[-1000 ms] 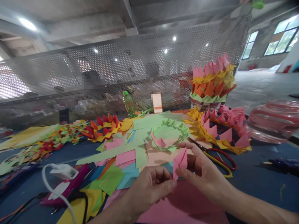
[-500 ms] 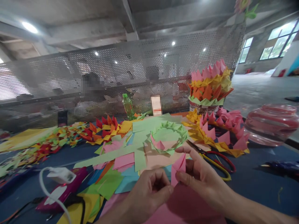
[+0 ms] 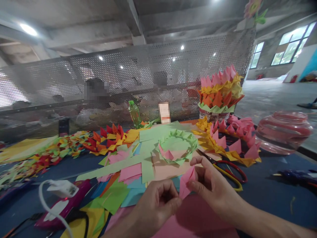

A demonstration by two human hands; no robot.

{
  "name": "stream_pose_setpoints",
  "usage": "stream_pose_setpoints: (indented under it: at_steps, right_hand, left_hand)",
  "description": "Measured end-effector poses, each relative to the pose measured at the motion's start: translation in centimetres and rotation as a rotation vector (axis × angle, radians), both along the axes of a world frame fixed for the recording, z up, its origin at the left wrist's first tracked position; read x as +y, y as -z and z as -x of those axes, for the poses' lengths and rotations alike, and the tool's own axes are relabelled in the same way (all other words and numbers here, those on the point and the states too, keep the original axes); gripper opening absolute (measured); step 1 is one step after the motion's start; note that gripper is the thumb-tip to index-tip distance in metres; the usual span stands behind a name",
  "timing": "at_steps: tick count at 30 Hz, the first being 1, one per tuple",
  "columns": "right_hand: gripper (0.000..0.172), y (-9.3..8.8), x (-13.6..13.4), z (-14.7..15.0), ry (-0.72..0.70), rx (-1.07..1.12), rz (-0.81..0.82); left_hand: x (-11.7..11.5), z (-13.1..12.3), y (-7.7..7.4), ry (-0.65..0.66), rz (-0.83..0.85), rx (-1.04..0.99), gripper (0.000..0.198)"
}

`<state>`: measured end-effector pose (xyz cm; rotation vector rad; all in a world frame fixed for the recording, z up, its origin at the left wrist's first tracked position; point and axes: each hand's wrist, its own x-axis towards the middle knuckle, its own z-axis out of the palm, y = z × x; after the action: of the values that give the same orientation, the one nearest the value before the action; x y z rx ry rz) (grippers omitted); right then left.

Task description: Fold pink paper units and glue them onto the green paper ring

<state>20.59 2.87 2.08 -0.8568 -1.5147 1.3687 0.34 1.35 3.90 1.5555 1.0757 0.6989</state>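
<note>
A small folded pink paper piece [image 3: 186, 182] is pinched between the thumb and fingers of my right hand [image 3: 210, 185]. My left hand [image 3: 160, 201] is closed, its thumb and forefinger pinched at the lower left corner of that paper. Under both hands lies a large pink sheet [image 3: 198, 218]. Just beyond them a ring of folded light green paper [image 3: 177, 147] rests on stacked sheets, with pink folded pieces along its near left edge. Scissors [image 3: 230, 172] with red and yellow handles lie by my right hand.
Pink and yellow paper rings [image 3: 235, 147] and a clear round jar [image 3: 283, 132] stand at the right. Behind rises a tiered paper flower [image 3: 220, 94]. A green-capped bottle [image 3: 134, 114] stands before a perforated metal screen [image 3: 146, 72]. A purple power strip [image 3: 65, 205] with cables lies left.
The pink piece has tilted slightly and my right fingers have shifted a little on it. The whole view has moved slightly, with the surroundings sliding left.
</note>
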Motion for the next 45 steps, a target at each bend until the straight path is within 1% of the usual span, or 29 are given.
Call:
stream_pose_setpoints:
  at_steps: [3,5,6,8,10,12,13,15,18,20,22,24,26,29,30,32,34,36,39,45]
  right_hand:
    - [0.043,-0.3,0.2,0.0,0.010,0.015,0.011]
    - [0.048,-0.5,0.6,0.0,0.034,0.050,0.021]
    - [0.051,-0.6,0.8,0.0,0.047,0.067,0.023]
    - [0.053,-0.6,1.0,0.1,0.059,0.090,0.023]
    - [0.051,-0.4,1.0,0.1,0.053,0.090,0.028]
    - [0.044,-0.1,0.8,0.2,0.028,0.065,0.037]
    - [0.041,0.1,0.6,0.3,0.017,0.046,0.041]
    - [0.038,0.5,0.3,0.5,0.006,-0.001,0.047]
    - [0.036,0.9,-0.2,0.7,-0.004,-0.059,0.044]
    - [0.034,0.9,-0.5,0.7,-0.027,-0.079,0.032]
    - [0.034,0.7,-0.8,0.6,-0.036,-0.069,0.003]
    - [0.036,0.5,-0.9,0.4,-0.014,-0.039,-0.030]
    - [0.037,0.3,-0.9,0.2,0.022,-0.005,-0.049]
    - [0.037,0.4,-0.5,0.0,0.047,-0.032,-0.069]
    - [0.034,0.5,-0.4,0.0,0.034,-0.071,-0.085]
    - [0.027,0.6,-0.2,0.0,-0.017,-0.174,-0.114]
    - [0.026,0.6,-0.1,0.1,-0.061,-0.261,-0.130]
    - [0.026,0.6,-0.1,0.1,-0.078,-0.290,-0.135]
    - [0.025,0.5,-0.1,0.1,-0.066,-0.295,-0.145]
    - [0.034,0.5,0.0,0.1,-0.013,-0.344,-0.134]
  left_hand:
    - [0.3,0.2,0.4,-0.008,-0.052,0.025,0.027]
    - [0.4,0.3,0.7,-0.049,-0.144,0.090,0.027]
    - [0.4,0.3,0.7,-0.080,-0.221,0.143,0.026]
    - [0.2,0.4,0.9,-0.144,-0.442,0.255,0.019]
    - [-0.2,0.4,0.9,-0.178,-0.730,0.302,0.015]
    - [-0.6,0.3,1.0,-0.163,-0.993,0.312,0.018]
    - [-0.8,0.2,1.0,-0.143,-1.080,0.327,0.017]
    - [-1.1,0.0,1.1,-0.099,-1.161,0.386,0.014]
    - [-1.1,0.0,1.5,-0.069,-1.170,0.461,0.012]
    - [-1.0,0.0,1.8,-0.081,-1.167,0.479,0.008]
    - [-0.8,0.1,1.9,-0.107,-1.129,0.462,0.010]
    - [-0.5,0.1,1.8,-0.155,-1.010,0.395,0.013]
    - [-0.2,0.1,1.5,-0.209,-0.762,0.286,0.017]
    - [0.3,0.1,0.9,-0.226,-0.284,0.037,0.032]
    - [0.4,0.0,0.7,-0.221,-0.159,-0.041,0.036]
    - [0.4,-0.1,0.4,-0.210,0.001,-0.159,0.040]
    - [0.4,-0.2,0.3,-0.194,0.074,-0.223,0.044]
    - [0.2,-0.4,0.3,-0.163,0.103,-0.238,0.048]
    - [0.2,-0.5,0.7,-0.100,0.115,-0.189,0.054]
    - [0.0,-0.4,1.6,-0.001,0.164,-0.131,0.063]
